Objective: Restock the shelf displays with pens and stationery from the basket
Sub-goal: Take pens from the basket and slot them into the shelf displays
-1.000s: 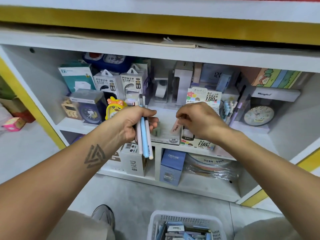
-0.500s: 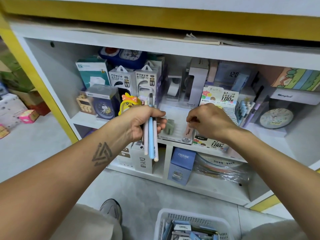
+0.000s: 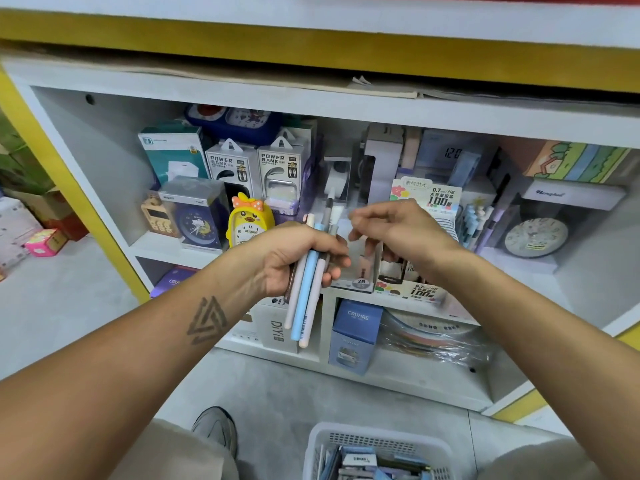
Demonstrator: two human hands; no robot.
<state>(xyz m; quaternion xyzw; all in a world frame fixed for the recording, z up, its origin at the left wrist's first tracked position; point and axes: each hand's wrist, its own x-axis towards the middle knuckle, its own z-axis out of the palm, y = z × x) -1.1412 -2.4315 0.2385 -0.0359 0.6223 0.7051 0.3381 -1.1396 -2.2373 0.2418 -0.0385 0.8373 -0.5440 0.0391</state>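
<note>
A big white shelf point(image 3: 242, 109) with a yellow edge stands behind both hands, full of boxes and little clocks. It looks smooth and hard.

Down low, below the hands and close to the person's knees, sits a white plastic basket point(image 3: 377, 436) with small holes in its wall. More flat packs of stationery lie inside it.

Just past the right hand is a tall card box point(image 3: 427, 199) with flowers and "100" printed on it. Under the right hand stands a small clear display box point(image 3: 360, 271) marked "2B" on the shelf's edge. To the left of the left hand, very near it, stands a round yellow chick clock point(image 3: 247, 221) with an orange bow.

The left hand point(image 3: 294, 259) is curled tight round a bunch of pens point(image 3: 306, 299). The pens are long, thin and smooth, in soft blue, pink and white. Their ends stick out below the fist and their tips poke up above it.

The right hand point(image 3: 398, 226) is just beside the left hand, a little higher, right next to the pen tips. Its fingers point(image 3: 360, 216) are bent and drawn together near the top of a pen. That part is blurry, so I cannot tell if it is pinching a pen or holding nothing.
</note>
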